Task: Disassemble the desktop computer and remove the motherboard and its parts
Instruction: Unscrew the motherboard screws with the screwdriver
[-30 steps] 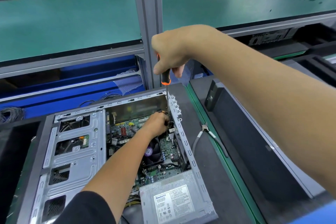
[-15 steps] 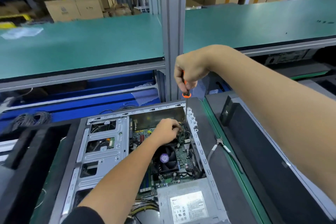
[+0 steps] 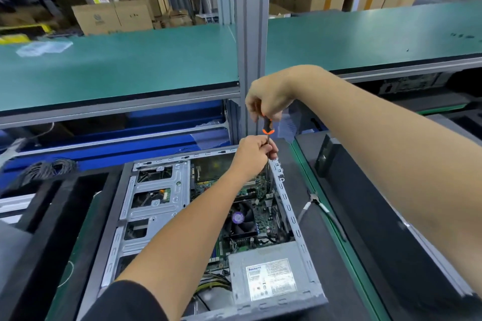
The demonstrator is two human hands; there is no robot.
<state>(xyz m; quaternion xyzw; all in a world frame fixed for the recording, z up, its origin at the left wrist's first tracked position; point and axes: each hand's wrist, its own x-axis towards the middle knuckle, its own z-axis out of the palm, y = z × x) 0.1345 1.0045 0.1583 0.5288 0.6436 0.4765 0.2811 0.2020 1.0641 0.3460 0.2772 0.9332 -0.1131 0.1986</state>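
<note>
Left hand rose to screwdriver shaft.

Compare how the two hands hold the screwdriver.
The right hand grips the orange-and-black handle of the screwdriver from above; the left hand pinches the bare metal shaft lower down. The right arm comes in from the right, the left from below. Both hold it above the computer case.

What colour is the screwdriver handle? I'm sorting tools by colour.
Black with orange accents on the screwdriver handle, seen in the head view below the right hand.
</note>
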